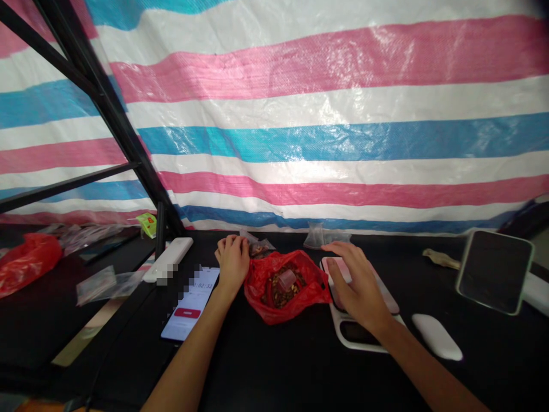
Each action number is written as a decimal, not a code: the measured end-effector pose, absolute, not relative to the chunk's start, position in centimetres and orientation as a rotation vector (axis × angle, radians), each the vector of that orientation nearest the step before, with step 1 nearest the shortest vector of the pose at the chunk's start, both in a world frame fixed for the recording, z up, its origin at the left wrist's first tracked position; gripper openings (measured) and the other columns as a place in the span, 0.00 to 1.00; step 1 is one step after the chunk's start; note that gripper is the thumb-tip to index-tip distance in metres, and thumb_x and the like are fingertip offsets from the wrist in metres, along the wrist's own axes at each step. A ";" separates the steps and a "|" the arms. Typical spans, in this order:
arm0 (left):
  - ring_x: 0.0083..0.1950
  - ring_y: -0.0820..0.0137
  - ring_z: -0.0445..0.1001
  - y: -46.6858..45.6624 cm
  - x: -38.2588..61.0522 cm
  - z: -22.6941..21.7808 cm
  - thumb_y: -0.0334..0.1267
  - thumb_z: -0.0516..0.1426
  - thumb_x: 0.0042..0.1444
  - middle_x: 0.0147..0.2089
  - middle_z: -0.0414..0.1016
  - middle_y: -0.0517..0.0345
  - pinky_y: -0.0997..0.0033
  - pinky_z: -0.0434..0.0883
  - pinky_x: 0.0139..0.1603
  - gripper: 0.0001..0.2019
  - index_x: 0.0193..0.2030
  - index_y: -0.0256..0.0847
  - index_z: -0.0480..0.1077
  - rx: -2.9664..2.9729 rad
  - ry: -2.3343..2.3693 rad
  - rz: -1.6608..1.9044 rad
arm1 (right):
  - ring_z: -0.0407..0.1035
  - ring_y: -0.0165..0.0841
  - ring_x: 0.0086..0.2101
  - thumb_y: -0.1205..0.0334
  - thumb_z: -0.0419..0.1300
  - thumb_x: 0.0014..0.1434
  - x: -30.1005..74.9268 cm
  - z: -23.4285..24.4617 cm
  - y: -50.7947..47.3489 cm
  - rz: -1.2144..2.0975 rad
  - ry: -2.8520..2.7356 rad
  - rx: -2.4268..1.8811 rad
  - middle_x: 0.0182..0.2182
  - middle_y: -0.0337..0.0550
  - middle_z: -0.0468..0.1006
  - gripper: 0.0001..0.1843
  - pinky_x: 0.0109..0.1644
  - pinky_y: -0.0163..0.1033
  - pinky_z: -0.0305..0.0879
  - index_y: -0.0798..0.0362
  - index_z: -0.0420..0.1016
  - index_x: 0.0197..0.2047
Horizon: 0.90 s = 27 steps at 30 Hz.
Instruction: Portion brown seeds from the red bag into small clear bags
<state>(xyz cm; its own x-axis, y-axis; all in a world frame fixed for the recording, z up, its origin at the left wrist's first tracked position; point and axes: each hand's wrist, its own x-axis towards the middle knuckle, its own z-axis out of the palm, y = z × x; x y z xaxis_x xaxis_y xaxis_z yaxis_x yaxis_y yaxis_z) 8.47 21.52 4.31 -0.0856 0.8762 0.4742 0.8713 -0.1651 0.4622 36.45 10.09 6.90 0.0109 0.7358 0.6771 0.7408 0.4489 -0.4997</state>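
An open red plastic bag (295,303) full of brown bits, with a small clear cup inside, lies on the black table (278,372) between my hands. My left hand (232,263) rests just left of the bag, fingers curled down beside a small clear packet (260,248) of brown bits. My right hand (358,283) hovers over a small white scale (364,335) with a pink top, fingers stretched out and apart, holding nothing. A phone (191,306) with a lit timer screen lies under my left forearm's side.
A striped pink, blue and white tarp (326,114) backs the table. Empty clear bags (325,236) lie near it. A white oval object (437,336) and a dark tablet-like mirror (495,272) sit right. Left are a black frame (107,109), a white remote-like bar (168,258), clear packets (107,281) and another red bag (26,260).
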 end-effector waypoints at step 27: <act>0.45 0.46 0.79 17.3 10.0 9.3 0.55 0.51 0.67 0.41 0.80 0.39 0.49 0.69 0.48 0.22 0.38 0.40 0.77 2.356 1.969 0.780 | 0.68 0.48 0.59 0.58 0.62 0.67 36.9 8.2 9.7 0.018 -2.174 -1.205 0.51 0.42 0.83 0.12 0.63 0.62 0.62 0.39 0.81 0.52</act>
